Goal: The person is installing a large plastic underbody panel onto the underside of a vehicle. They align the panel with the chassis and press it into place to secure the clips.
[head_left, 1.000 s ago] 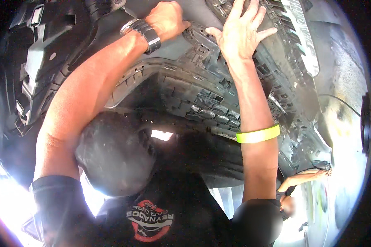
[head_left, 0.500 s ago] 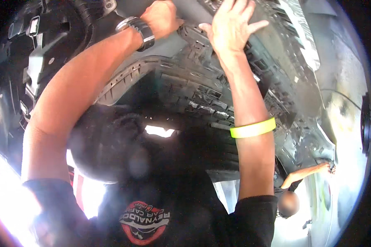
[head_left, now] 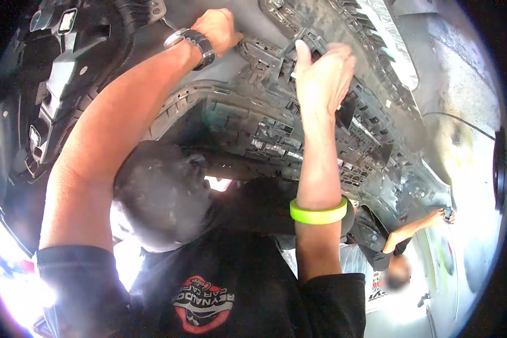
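Observation:
Overhead of my chest spreads a large grey moulded plastic car panel (head_left: 234,118), like the inner side of a bumper, covered in slots, clips and ribs. My left hand (head_left: 216,31) is closed in a fist against its upper part, knuckles up; what the fingers hold, if anything, is hidden. A watch (head_left: 201,49) circles that wrist. My right hand (head_left: 323,79) is over a slotted dark bracket (head_left: 310,40), thumb apart from the bent fingers. Its fingertips are slightly blurred, and nothing shows in its grasp. A yellow-green wristband (head_left: 319,214) sits on the right forearm.
At the lower right another person (head_left: 372,234) reaches an arm toward a pale body panel (head_left: 459,163). Black plastic housings (head_left: 62,73) fill the upper left. A dark rounded shape (head_left: 160,194) that I cannot identify lies beside my left arm. A thin cable (head_left: 462,124) hangs at right.
My right hand has moved down; its spread fingers have bent in and its thumb points up. My left fist has shifted slightly lower. The view has moved, showing more panel above.

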A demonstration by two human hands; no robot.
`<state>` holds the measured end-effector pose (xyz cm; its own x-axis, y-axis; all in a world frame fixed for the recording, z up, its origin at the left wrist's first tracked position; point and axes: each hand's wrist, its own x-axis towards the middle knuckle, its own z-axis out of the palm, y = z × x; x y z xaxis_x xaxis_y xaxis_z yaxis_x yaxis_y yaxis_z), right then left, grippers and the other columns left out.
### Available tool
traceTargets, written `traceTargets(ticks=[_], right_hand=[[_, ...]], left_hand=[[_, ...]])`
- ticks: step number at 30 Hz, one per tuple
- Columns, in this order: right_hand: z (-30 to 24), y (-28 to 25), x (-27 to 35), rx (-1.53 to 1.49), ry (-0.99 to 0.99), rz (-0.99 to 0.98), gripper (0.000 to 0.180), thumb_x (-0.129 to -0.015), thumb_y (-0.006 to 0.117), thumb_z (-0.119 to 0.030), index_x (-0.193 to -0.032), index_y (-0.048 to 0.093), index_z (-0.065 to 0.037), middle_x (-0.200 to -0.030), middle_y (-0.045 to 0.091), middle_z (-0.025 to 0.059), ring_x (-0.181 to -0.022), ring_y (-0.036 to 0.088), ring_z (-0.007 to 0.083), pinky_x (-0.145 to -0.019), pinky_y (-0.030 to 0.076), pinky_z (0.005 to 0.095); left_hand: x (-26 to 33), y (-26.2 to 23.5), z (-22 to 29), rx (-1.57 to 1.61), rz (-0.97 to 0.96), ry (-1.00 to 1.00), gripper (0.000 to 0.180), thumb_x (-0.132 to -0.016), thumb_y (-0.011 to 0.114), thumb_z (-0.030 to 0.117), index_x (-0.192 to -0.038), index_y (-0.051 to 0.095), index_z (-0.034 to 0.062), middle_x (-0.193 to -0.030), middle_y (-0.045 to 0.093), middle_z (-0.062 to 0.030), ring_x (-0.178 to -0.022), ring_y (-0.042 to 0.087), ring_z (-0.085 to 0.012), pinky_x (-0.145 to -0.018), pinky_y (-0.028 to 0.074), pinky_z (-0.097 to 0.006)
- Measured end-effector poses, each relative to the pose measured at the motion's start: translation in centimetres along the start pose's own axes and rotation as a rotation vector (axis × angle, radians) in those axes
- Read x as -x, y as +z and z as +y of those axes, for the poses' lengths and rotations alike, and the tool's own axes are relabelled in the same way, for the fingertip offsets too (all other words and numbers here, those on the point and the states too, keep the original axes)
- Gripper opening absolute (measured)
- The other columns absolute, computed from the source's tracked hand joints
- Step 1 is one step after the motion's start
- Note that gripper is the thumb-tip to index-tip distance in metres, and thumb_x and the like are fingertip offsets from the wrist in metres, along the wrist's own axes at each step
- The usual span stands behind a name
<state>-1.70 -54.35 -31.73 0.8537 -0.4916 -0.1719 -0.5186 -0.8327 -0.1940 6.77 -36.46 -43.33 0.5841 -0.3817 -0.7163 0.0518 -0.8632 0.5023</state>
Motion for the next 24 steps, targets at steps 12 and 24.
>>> traceTargets(ticks=[12,24], right_hand=[[-5.8,0.2,-3.3,0.492,-0.495,-0.215,0.125,-0.071,0.093,-0.026,-0.163,0.012,-0.003,-0.164,0.022,0.0274,-0.151,0.025,0.0467,-0.119,0.021,0.0693],[-4.5,3.5,-4.0,0.483,-0.34,-0.227,0.136,-0.066,0.096,-0.026,-0.165,0.004,-0.009,-0.162,0.028,0.0265,-0.146,0.035,0.0451,-0.114,0.032,0.0694]], left_hand=[[0.5,0.2,0.1,0.021,0.041,-0.005,0.04,-0.091,0.069,0.031,-0.063,0.072,0.0025,-0.054,0.067,-0.0106,-0.061,0.073,-0.0219,-0.069,0.061,-0.036],[0.3,0.6,-0.8,0.035,0.071,0.111,0.037,-0.091,0.069,0.031,-0.069,0.072,0.0009,-0.055,0.068,-0.0086,-0.057,0.071,-0.0218,-0.066,0.059,-0.037]])
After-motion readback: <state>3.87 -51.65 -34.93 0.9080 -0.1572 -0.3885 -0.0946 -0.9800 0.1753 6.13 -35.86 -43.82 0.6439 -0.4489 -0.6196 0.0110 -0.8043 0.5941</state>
